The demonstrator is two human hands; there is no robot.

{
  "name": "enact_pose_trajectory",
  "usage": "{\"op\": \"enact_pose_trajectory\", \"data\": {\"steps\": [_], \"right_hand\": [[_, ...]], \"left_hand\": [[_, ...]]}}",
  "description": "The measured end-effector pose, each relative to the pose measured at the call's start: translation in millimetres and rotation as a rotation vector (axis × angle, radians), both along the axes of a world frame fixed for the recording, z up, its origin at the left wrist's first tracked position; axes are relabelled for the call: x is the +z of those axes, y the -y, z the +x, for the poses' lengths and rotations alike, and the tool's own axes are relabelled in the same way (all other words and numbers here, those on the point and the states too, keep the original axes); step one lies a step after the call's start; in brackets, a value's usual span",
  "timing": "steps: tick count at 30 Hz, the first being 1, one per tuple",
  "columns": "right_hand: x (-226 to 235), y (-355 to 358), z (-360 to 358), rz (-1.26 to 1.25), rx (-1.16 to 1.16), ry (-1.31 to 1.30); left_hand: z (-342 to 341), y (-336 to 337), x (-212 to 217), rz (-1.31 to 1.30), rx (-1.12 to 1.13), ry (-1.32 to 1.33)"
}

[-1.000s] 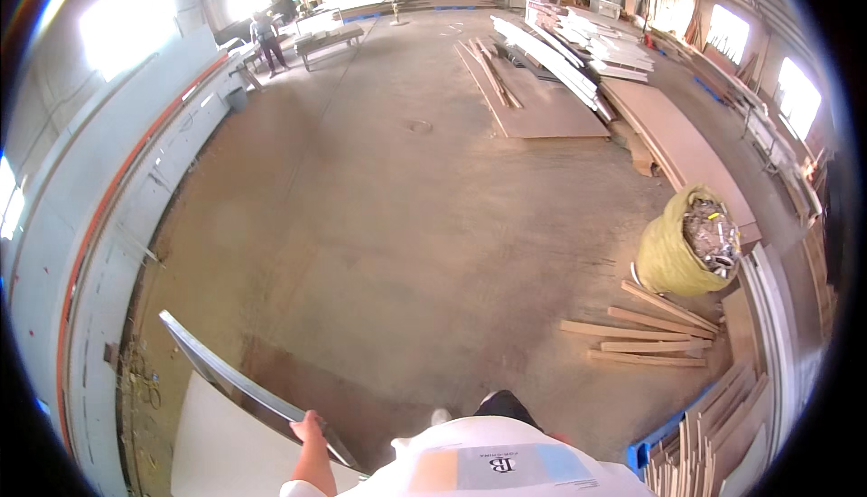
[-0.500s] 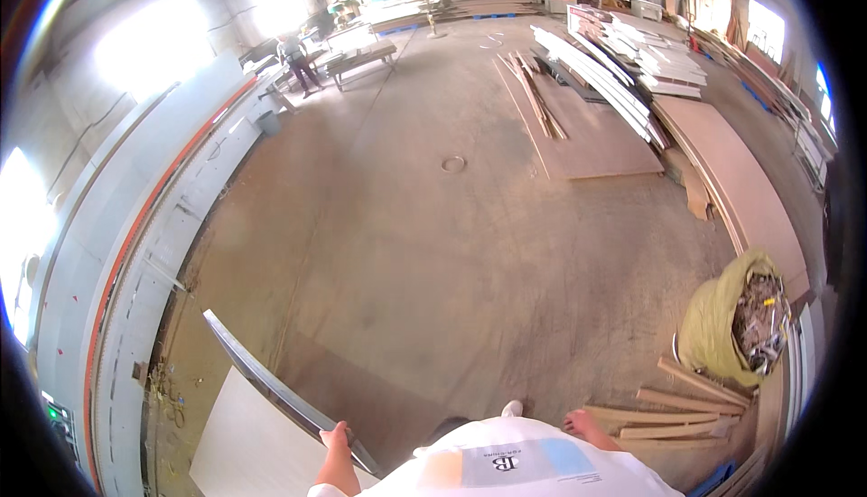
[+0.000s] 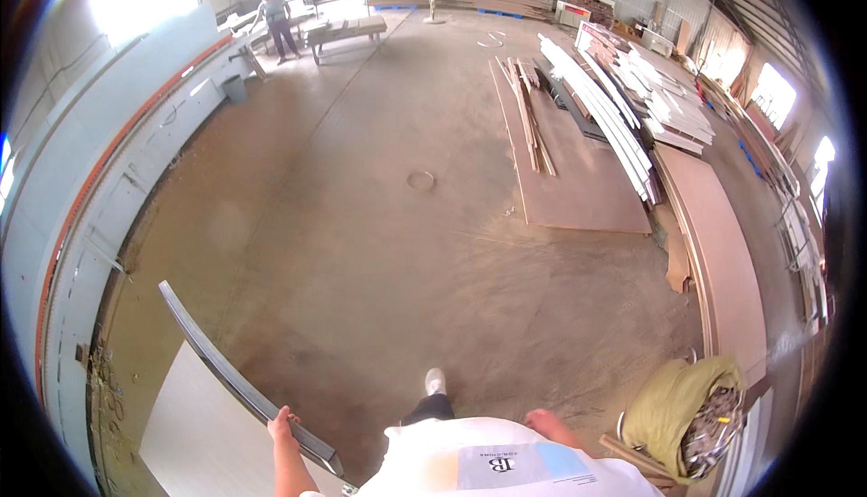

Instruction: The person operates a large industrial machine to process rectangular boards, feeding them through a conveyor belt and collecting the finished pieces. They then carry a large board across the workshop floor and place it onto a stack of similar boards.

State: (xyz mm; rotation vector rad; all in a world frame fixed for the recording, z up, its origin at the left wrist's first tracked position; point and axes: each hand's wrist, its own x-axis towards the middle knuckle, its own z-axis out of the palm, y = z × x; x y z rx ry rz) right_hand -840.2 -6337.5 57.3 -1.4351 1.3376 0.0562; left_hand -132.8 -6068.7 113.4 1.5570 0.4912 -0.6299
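in the head view, we see the left forearm rise from the lower edge, its left hand [image 3: 284,425] closed on the grey edge of a pale panel [image 3: 208,411]. the panel stands tilted at lower left, beside the person. we note the right hand [image 3: 545,422] held forward, just beside the white shirt [image 3: 433,456]; its fingers are too blurred for us to tell its grip. the shirt hides the right elbow. the picture's lower rim cuts off the panel's bottom, and we cannot make out the left fingertips.
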Motion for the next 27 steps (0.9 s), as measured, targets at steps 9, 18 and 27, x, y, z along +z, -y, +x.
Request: {"op": "enact_pose_trajectory", "data": {"steps": [9, 18, 27], "right_hand": [[-10, 172, 11, 0.059, -0.254, -0.066], [-159, 439, 34, 0.112, -0.457, 0.174], [13, 896, 126, 0.107, -0.355, -0.001]], "left_hand": [[-12, 252, 19, 0.123, -0.077, -0.075], [-39, 488, 14, 0.206, -0.021, 0.088], [-49, 716, -1, 0.208, 0.002, 0.07]]}}
